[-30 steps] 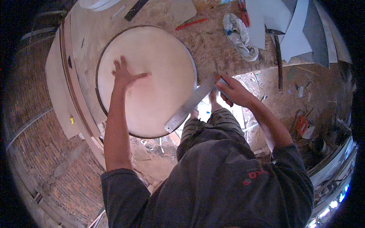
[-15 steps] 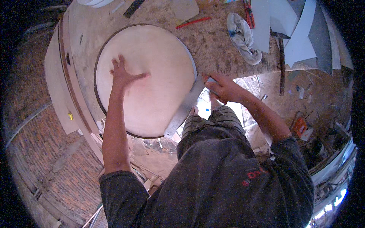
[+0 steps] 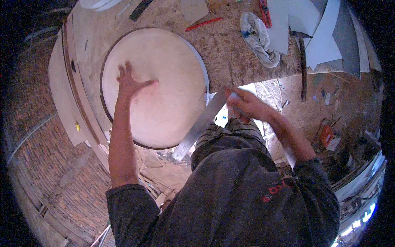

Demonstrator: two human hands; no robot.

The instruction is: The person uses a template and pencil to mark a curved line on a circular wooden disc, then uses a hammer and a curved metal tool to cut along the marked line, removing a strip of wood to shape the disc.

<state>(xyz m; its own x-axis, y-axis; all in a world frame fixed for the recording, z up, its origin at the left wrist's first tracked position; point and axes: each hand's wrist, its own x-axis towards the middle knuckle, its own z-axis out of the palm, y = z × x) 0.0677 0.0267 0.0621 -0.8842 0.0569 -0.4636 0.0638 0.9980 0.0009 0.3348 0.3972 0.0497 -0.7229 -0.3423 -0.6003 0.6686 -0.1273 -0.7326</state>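
Note:
A round pale wooden disc (image 3: 164,111) with a dark rim lies on the workbench (image 3: 222,53). My left hand (image 3: 131,82) is open on it, fingers and thumb spread. My right hand (image 3: 245,107) is closed round the handle of a long flat metal blade (image 3: 197,125), apparently a saw, which slants along the disc's lower right edge and is blurred. A pale band shows along the disc's right rim.
A crumpled white cloth (image 3: 259,41), red-handled tool (image 3: 265,12), thin red item (image 3: 203,23), dark strip (image 3: 140,9) and white and grey sheets (image 3: 321,45) lie on the bench. An orange box (image 3: 327,136) and scraps lie on the floor at right. Long boards (image 3: 74,82) run along the left.
My right hand and the blade have moved toward my body, and the blade's far end now sits lower, past the disc's edge. My left hand stays spread on the disc.

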